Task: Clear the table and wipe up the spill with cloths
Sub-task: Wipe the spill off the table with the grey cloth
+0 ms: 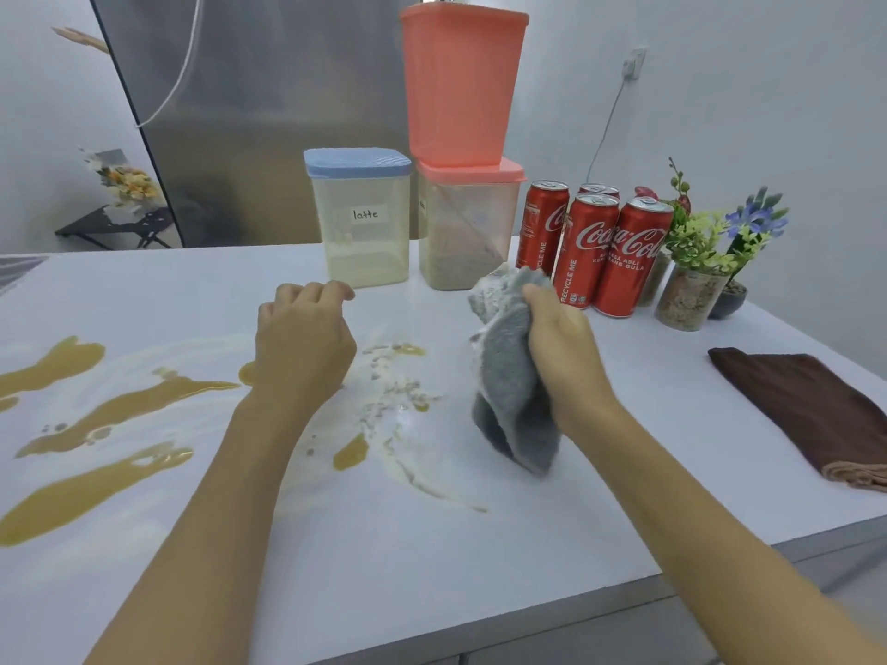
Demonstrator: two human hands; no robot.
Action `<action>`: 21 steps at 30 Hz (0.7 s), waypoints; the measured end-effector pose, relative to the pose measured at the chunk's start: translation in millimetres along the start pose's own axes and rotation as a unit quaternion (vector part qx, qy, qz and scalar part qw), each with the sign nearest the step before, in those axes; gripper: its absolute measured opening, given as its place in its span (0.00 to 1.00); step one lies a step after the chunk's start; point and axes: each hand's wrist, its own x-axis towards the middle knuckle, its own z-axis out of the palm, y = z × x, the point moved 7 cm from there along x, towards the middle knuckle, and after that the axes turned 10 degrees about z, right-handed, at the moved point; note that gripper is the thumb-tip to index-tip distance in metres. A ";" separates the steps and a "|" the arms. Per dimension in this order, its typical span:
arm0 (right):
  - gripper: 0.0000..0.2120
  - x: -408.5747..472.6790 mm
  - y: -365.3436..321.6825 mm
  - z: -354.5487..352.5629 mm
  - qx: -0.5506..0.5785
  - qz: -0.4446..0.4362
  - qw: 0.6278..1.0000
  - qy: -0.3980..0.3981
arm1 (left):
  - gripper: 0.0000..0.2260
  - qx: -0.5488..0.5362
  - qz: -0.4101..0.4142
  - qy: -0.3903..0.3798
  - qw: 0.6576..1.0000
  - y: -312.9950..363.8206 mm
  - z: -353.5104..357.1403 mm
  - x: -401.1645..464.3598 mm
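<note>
My right hand (561, 348) grips a grey cloth (511, 376) and holds it up above the white table (552, 496), its lower end hanging near the surface. My left hand (302, 338) hovers over the middle of the table with its fingers curled and nothing in it. Brown-yellow liquid (110, 415) is spilled in long streaks across the left half of the table. Smaller puddles and pale smears with crumbs (393, 395) lie between my two hands. A folded brown cloth (811, 410) lies flat at the table's right edge.
At the back stand a blue-lidded container labelled latte (362, 218), a pink-lidded container (468, 223) with a tall pink tub (461, 84) stacked on it, several red cola cans (595, 247) and small pots of artificial flowers (705, 266). A wall rises behind.
</note>
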 end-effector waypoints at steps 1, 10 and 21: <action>0.18 -4.6 -4.2 -15.6 -0.002 -0.007 1.000 0.003 | 0.18 0.005 -0.001 -0.014 1.000 0.3 3.1 -0.9; 0.36 -47.1 64.4 -1.5 -0.552 -0.092 0.828 -0.037 | 0.19 0.003 -0.026 -0.071 0.997 -8.6 8.9 -7.8; 0.31 -62.3 59.1 114.4 -0.547 -0.080 0.830 -0.079 | 0.17 0.000 -0.033 -0.034 0.999 -40.3 -13.4 1.5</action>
